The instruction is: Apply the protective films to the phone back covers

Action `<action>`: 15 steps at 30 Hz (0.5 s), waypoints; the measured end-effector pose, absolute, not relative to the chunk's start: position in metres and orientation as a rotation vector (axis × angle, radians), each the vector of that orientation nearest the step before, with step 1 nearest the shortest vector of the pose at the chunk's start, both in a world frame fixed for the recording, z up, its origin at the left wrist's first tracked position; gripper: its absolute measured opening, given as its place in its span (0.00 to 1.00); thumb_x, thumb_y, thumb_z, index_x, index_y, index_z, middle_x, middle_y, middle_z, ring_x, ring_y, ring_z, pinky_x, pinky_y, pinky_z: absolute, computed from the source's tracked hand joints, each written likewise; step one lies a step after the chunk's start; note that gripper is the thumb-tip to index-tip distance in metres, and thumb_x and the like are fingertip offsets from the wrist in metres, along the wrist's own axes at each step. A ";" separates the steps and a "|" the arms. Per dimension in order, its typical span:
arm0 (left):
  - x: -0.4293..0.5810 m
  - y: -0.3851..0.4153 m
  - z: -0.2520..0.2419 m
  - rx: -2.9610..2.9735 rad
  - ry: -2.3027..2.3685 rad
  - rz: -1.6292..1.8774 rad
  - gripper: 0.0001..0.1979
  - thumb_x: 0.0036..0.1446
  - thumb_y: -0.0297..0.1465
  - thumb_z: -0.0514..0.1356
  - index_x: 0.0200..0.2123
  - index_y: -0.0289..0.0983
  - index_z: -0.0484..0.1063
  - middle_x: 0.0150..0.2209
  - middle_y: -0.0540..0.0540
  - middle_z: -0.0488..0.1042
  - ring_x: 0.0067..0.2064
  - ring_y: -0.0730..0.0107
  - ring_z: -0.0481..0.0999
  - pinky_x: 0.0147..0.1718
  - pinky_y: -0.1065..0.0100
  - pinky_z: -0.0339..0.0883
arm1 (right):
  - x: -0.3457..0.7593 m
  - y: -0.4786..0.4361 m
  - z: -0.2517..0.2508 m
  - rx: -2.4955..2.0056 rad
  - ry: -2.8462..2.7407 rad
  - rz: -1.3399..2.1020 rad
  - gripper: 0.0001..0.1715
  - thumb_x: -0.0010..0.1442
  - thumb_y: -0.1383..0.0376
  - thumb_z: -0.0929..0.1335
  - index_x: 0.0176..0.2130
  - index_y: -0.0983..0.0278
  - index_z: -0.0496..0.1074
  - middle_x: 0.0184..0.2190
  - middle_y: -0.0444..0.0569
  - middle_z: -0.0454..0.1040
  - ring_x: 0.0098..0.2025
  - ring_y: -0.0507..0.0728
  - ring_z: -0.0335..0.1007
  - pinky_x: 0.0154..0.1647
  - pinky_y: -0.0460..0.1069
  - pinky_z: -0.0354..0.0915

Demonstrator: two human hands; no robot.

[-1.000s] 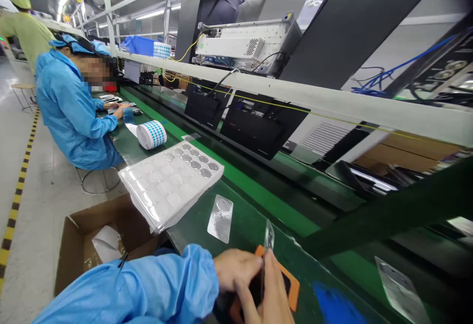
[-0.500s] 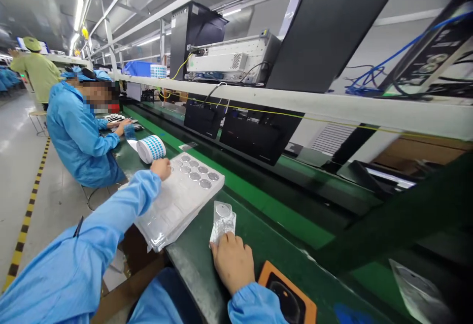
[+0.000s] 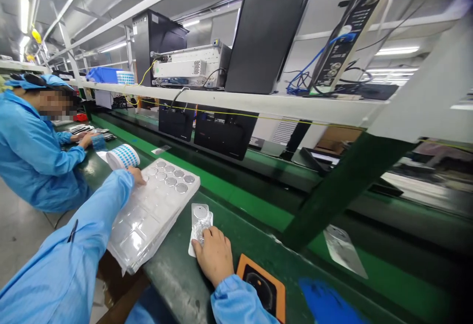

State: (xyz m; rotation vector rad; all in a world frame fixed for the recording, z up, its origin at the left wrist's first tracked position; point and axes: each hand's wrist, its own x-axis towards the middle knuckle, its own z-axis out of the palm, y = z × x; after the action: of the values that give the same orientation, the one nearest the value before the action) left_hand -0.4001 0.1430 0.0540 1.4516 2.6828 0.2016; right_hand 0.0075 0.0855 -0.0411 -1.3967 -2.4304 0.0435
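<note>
My left hand [image 3: 136, 176] is at the far left edge of a clear plastic tray [image 3: 142, 215], beside a row of round silver discs [image 3: 170, 181] set in its far pockets. Its fingers look curled together at a disc, but what lies between them is hidden. On the green bench, my right hand [image 3: 215, 255] rests over a shiny silver strip with a round disc at its end [image 3: 200, 212]. The thumb lies along the strip's left side, with the other fingers bent over its near part. The tray's near pockets look see-through, without discs.
A roll of blue-dotted labels [image 3: 124, 156] stands beyond the tray. An orange-framed black piece [image 3: 261, 284] lies right of my right hand, near a blue patch [image 3: 325, 299]. Silver strips lie on the green belt [image 3: 345, 250]. A co-worker in blue [image 3: 33, 142] sits at left. A slanted green post [image 3: 325, 191] rises at right.
The view has turned right, so the bench and tray appear further left. My left hand stays at the tray's far left edge, and my right hand remains on the silver strip.
</note>
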 end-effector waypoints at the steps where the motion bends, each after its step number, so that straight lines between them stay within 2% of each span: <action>1: -0.403 0.146 0.054 1.442 2.679 0.169 0.26 0.38 0.44 0.74 0.37 0.32 0.76 0.47 0.39 0.73 0.51 0.44 0.70 0.49 0.56 0.63 | 0.008 0.086 -0.041 -1.402 -2.429 0.054 0.18 0.64 0.54 0.63 0.43 0.63 0.73 0.48 0.57 0.72 0.50 0.64 0.66 0.50 0.57 0.57; 3: -0.407 0.150 0.052 1.439 2.680 0.127 0.25 0.39 0.44 0.73 0.37 0.34 0.76 0.49 0.39 0.73 0.52 0.42 0.69 0.50 0.54 0.61 | 0.008 0.086 -0.041 -1.409 -2.428 0.071 0.18 0.63 0.53 0.63 0.42 0.63 0.74 0.48 0.57 0.72 0.50 0.64 0.66 0.50 0.57 0.56; 6: -0.410 0.150 0.047 1.457 2.699 0.095 0.23 0.46 0.44 0.70 0.41 0.36 0.76 0.53 0.39 0.71 0.58 0.41 0.65 0.55 0.50 0.58 | 0.010 0.085 -0.041 -1.405 -2.433 0.092 0.18 0.63 0.53 0.63 0.43 0.62 0.74 0.49 0.56 0.72 0.51 0.64 0.66 0.51 0.56 0.56; 10: -0.414 0.147 0.040 1.502 2.707 0.076 0.21 0.61 0.41 0.61 0.53 0.36 0.69 0.59 0.40 0.66 0.59 0.51 0.65 0.57 0.46 0.60 | 0.010 0.084 -0.041 -1.405 -2.432 0.116 0.18 0.63 0.53 0.63 0.43 0.62 0.74 0.49 0.56 0.72 0.51 0.64 0.66 0.52 0.57 0.55; 15: -0.415 0.150 0.043 1.569 2.691 0.109 0.19 0.63 0.38 0.60 0.54 0.35 0.69 0.58 0.40 0.67 0.57 0.52 0.69 0.55 0.47 0.65 | 0.008 0.088 -0.040 -1.401 -2.419 0.142 0.17 0.62 0.54 0.64 0.41 0.62 0.74 0.48 0.56 0.72 0.50 0.64 0.66 0.52 0.57 0.56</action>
State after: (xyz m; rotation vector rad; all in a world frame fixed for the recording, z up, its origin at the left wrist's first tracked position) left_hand -0.4150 0.1500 0.0430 1.5692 2.6910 0.1091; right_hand 0.0079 0.0879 -0.0396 -1.4009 -2.4186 0.1418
